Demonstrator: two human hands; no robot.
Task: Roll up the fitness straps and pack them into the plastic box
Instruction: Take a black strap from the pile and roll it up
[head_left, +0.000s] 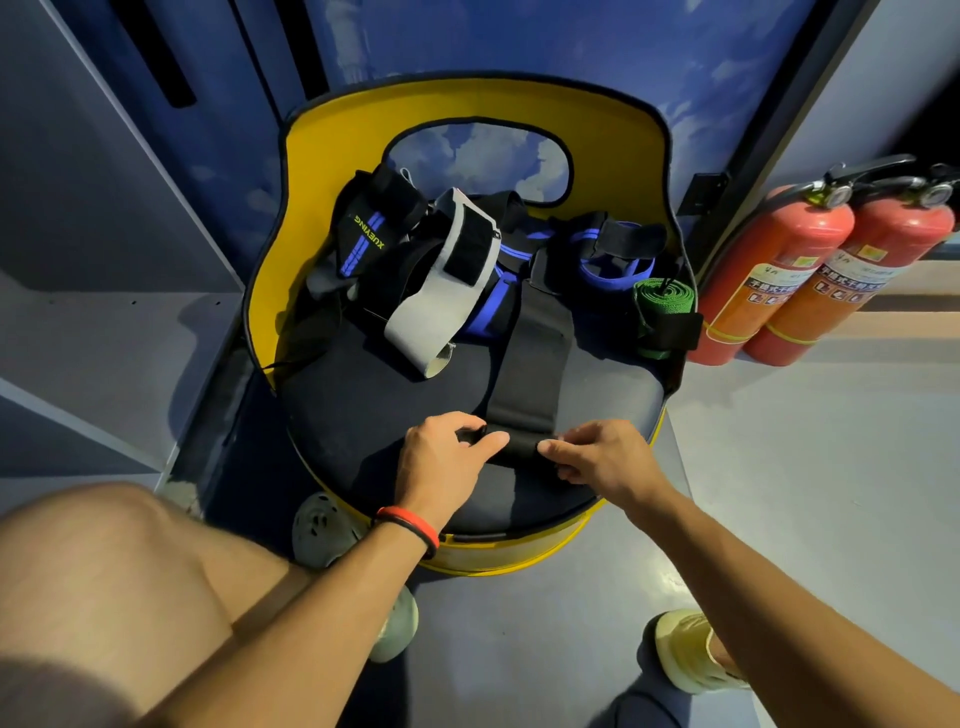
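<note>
A long black strap (532, 364) lies down the middle of a dark seat cushion (374, 405), its near end rolled into a small coil. My left hand (447, 462) pinches the coil's left end and my right hand (597, 457) pinches its right end. Behind it lies a heap of loose straps: a grey one with a black patch (447, 291), a black one with blue stripes and yellow lettering (363, 239), blue-edged ones (613, 260) and a rolled green one (662, 306) at the right. No plastic box is in view.
The cushion belongs to a yellow chair with a curved back (467, 109). Two red fire extinguishers (810, 275) stand on the floor at the right. My knee (104, 561) is at the lower left, and my shoes (685, 654) rest on the grey floor.
</note>
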